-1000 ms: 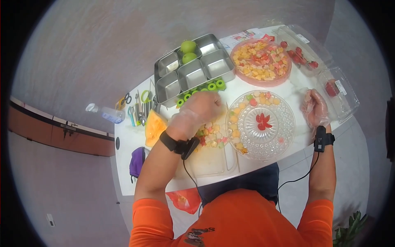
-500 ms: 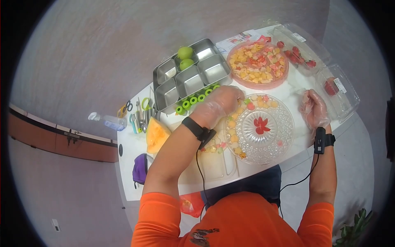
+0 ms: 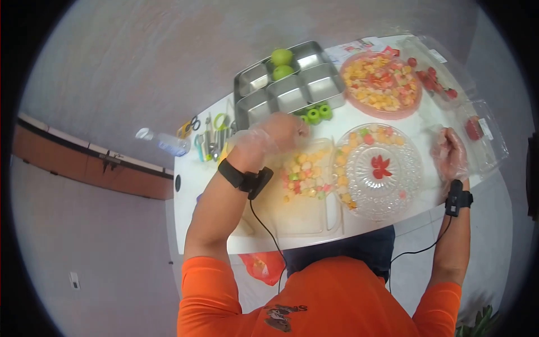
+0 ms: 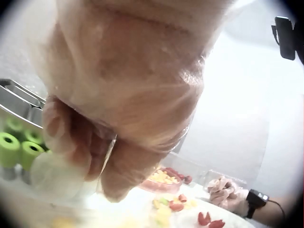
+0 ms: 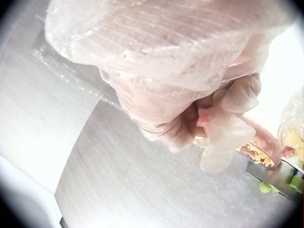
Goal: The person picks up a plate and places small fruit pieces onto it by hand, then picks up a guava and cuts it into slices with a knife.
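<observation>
My left hand (image 3: pixel 283 132), in a clear plastic glove, is over the back of the cutting board (image 3: pixel 292 216), behind a heap of small shaped fruit pieces (image 3: pixel 306 178). In the left wrist view its fingers curl loosely, the thumb stands apart, and nothing shows between them. Right of the board is a patterned glass plate (image 3: pixel 387 196), with fruit pieces along its left and back rim and red petal-shaped slices (image 3: pixel 380 167) at its middle. Beyond the plate's right side, my gloved right hand (image 3: pixel 451 154) holds a small pink piece of fruit (image 5: pixel 204 118) in curled fingers.
A steel tray (image 3: pixel 292 96) with green fruits (image 3: pixel 282 57) stands at the back, green-topped cutters (image 3: pixel 314 116) before it. A pink divided dish (image 3: pixel 387 113) of fruit pieces is behind the plate. Clear boxes (image 3: pixel 494 151) with strawberries lie right; tools (image 3: pixel 210 140) and a spray bottle (image 3: pixel 168 143) left.
My left hand went right to the plate's left rim, then came back left over the cutting board, baring the fruit heap. My right hand stays beside the plate. The head view has shifted.
</observation>
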Tool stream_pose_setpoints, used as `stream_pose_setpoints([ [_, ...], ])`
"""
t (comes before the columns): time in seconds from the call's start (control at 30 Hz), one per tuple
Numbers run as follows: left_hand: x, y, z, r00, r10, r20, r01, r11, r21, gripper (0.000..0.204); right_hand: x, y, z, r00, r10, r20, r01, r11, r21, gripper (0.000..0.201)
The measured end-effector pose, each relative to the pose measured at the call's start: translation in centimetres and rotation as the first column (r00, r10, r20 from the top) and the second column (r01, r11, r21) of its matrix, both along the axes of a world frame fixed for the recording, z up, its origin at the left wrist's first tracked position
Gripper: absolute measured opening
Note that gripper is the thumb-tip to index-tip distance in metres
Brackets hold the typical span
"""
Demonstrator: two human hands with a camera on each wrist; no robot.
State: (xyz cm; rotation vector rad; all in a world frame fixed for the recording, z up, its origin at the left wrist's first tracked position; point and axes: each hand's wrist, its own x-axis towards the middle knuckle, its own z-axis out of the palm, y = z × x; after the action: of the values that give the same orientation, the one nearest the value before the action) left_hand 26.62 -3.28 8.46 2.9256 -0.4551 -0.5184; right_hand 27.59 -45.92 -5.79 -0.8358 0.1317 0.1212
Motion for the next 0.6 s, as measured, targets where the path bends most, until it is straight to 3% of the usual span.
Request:
stream_pose_setpoints([
  [0.03,-0.5,0.8,0.4,0.986,0.086,-0.14,-0.063,0.985,0.161,0.033,0.0,0.0,0.0,1.0,-0.005,-0.013,0.005,1.0,-0.003,0.02],
  [0.13,-1.4,3.7,-1.9,0.996,0.013,-0.094,0.006,0.978,0.209,0.036,0.5,-0.8,-1.0,0.998,0.047,0.03,-0.046,0.999,-0.024,0.02],
  [0.23,-2.0,4.2,-5.0,0.999,-0.041,0.03,0.038,0.995,0.095,0.041,0.7,-1.2,-1.4,0.997,0.067,0.05,-0.066,0.998,-0.013,0.02],
  [0.33,-1.7,2.9,-5.2,0.997,-0.001,-0.073,0.014,0.984,0.177,0.039,0.6,-0.6,-0.9,0.998,-0.042,-0.044,0.042,0.999,-0.009,0.021],
  [0.47,-1.5,2.8,-5.8,0.999,0.013,0.039,-0.017,0.992,0.128,0.033,0.7,-0.6,-0.9,1.0,-0.014,-0.013,0.014,1.0,-0.012,0.02],
  [0.6,-1.5,2.4,-5.0,0.999,0.01,-0.05,-0.002,0.987,0.162,0.027,0.4,-0.5,-0.6,1.0,-0.026,-0.018,0.025,1.0,-0.01,0.02],
])
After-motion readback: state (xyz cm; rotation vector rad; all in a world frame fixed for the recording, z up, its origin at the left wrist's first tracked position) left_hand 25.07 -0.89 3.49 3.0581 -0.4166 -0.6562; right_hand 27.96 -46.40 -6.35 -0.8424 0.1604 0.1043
